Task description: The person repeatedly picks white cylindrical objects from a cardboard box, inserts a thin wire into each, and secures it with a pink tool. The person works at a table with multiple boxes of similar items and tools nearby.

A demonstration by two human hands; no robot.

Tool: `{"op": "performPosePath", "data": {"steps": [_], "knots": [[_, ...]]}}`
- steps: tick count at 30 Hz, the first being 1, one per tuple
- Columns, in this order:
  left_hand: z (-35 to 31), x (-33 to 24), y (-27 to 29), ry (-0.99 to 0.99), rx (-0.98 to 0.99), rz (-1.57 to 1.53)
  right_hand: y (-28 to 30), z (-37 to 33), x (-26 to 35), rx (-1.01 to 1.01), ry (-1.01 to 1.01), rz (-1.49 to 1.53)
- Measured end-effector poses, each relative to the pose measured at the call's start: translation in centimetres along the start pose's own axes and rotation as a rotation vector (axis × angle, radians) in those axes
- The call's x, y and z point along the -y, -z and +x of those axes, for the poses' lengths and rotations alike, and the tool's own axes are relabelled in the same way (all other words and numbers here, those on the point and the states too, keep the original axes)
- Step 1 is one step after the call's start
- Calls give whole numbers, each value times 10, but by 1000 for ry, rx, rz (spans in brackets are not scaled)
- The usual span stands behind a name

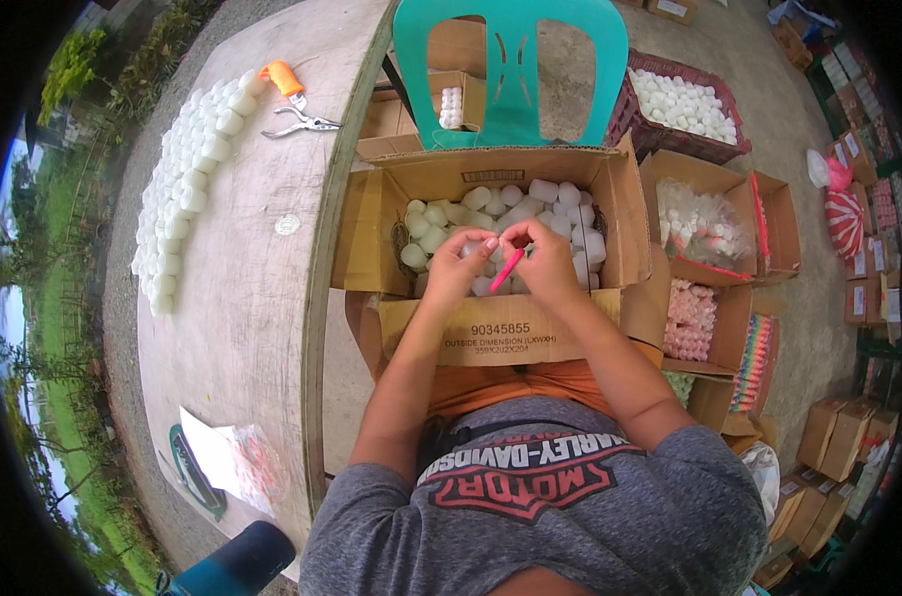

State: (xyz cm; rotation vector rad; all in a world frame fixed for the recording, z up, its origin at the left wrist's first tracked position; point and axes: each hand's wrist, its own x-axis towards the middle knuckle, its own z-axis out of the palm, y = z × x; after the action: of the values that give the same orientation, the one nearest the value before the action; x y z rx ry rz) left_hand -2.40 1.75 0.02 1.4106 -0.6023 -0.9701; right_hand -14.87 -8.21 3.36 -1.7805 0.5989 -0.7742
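Note:
Over an open cardboard box (401, 199) in front of me, my two hands meet with their fingertips close together. My right hand (542, 260) is closed around a slim, bright pink stick-shaped tool (507, 271), which slants down to the left below the fingers. My left hand (457, 264) is pinched at the fingertips against the right one. Whatever it grips is too small to make out. Beneath the hands, the box holds many short white plastic-looking cylinders (486, 199), some lying on their sides. The hands hide part of them.
Left, a long pale table (242, 328) bears rows of white cylinders (188, 189), metal pliers (302, 123) and an orange-handled item (283, 79). A teal plastic chair (511, 119) stands beyond the box. Right are a maroon crate (635, 109) and several cartons (739, 258).

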Motion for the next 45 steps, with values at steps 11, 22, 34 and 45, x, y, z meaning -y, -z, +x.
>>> {"op": "performPosePath", "data": {"steps": [11,22,34,45], "knots": [[-2,-8,3,137,54,-259,-5,-1,-15,-6,176,-131],[1,4,3,37,-56,-244,-2,1,-15,-23,2,-50],[1,10,2,-63,13,-79,0,1,-13,44,12,-17],[3,-4,3,106,-232,-344,2,0,-20,104,-213,222]]}}
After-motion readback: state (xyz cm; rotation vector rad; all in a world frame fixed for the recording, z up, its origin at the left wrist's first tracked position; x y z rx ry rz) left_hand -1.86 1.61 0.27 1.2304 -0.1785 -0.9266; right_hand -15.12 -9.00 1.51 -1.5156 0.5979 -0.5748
